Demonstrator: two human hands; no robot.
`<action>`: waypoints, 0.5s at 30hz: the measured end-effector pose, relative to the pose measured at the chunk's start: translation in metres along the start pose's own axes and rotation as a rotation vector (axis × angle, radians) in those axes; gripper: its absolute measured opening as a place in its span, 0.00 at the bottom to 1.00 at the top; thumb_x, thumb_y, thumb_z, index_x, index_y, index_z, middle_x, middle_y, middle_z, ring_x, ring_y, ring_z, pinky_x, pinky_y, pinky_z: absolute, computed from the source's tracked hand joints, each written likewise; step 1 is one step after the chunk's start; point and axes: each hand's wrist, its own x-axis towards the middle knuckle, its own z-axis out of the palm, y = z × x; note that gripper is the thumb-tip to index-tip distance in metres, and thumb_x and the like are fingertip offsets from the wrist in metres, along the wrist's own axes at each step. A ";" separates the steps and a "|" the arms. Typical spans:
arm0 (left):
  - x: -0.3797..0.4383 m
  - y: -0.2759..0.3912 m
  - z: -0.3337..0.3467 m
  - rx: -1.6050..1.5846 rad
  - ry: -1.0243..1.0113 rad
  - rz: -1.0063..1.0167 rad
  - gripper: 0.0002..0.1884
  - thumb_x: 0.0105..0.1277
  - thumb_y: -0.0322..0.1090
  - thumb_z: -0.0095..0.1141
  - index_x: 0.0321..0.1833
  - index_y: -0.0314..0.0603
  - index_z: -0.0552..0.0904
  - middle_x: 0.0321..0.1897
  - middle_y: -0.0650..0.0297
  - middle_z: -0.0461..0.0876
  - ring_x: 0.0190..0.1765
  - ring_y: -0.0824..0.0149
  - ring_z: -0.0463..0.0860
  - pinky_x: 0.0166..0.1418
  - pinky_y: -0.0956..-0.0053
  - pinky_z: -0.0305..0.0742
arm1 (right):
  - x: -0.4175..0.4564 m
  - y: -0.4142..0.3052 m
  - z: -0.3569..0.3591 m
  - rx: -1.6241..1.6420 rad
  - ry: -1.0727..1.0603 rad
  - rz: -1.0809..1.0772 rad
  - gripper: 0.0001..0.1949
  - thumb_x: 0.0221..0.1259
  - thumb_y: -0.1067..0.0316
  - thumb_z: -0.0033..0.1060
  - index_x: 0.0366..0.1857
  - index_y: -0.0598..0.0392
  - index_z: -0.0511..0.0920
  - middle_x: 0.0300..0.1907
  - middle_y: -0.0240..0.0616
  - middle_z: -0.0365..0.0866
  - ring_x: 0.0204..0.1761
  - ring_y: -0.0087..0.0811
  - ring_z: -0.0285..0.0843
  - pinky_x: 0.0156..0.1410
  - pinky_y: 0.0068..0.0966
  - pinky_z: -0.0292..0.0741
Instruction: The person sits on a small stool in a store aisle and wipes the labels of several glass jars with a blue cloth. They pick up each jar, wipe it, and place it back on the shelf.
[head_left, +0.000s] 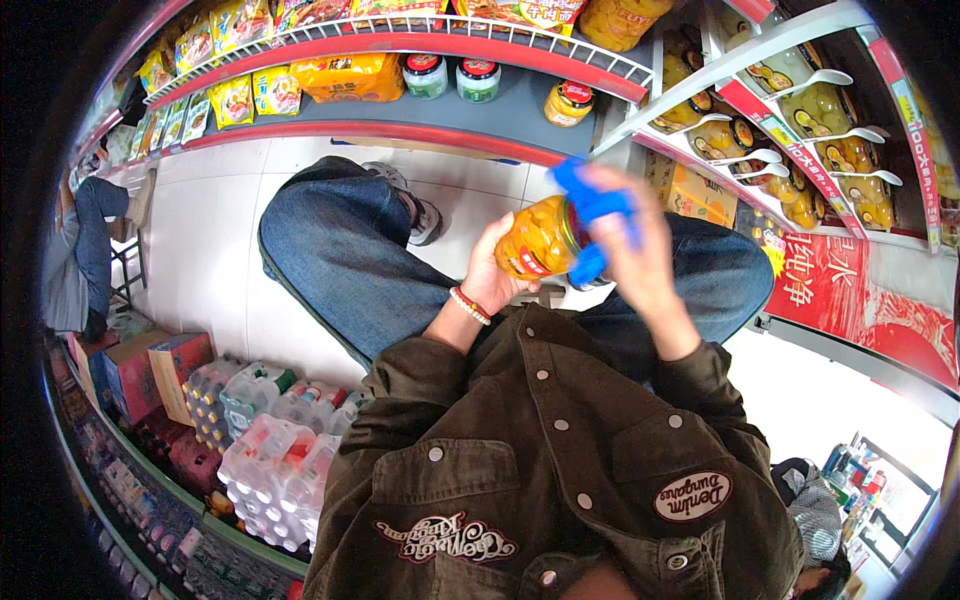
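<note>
A glass jar of yellow-orange fruit pieces (534, 238) is tilted over my lap, its lid end towards the right. My left hand (491, 259) grips the jar around its base and side. In my right hand (637, 240) is a bright blue cloth (596, 196), pressed about the lid end of the jar. The right hand and the cloth are blurred. Most of the lid is hidden behind the cloth.
Ahead runs a lower shelf (517, 124) with jars (478, 79) and noodle packs (345, 77). Shelves of canned-fruit jars with white spoons (825, 135) rise at the right. Shrink-wrapped bottles (277, 480) stand at the left. Another person (82, 255) sits at the far left.
</note>
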 end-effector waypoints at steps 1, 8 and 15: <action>-0.003 0.000 -0.001 0.003 -0.009 0.003 0.29 0.71 0.63 0.45 0.60 0.46 0.77 0.43 0.59 0.86 0.36 0.64 0.86 0.25 0.71 0.81 | 0.001 0.008 0.014 -0.393 -0.134 -0.282 0.20 0.62 0.58 0.63 0.58 0.50 0.80 0.59 0.42 0.77 0.62 0.44 0.74 0.68 0.39 0.69; -0.014 0.000 0.008 0.121 -0.030 0.124 0.27 0.73 0.58 0.43 0.64 0.48 0.71 0.48 0.58 0.83 0.38 0.61 0.86 0.22 0.71 0.79 | 0.011 0.011 0.026 -0.206 0.011 -0.193 0.11 0.59 0.61 0.68 0.36 0.58 0.83 0.36 0.40 0.78 0.39 0.42 0.77 0.48 0.34 0.74; -0.009 -0.006 0.001 0.278 -0.053 0.237 0.26 0.72 0.54 0.45 0.66 0.47 0.67 0.53 0.57 0.79 0.43 0.60 0.85 0.22 0.71 0.79 | 0.039 0.023 0.031 -0.028 -0.062 0.425 0.22 0.65 0.45 0.62 0.28 0.58 0.83 0.25 0.38 0.84 0.33 0.40 0.85 0.42 0.28 0.79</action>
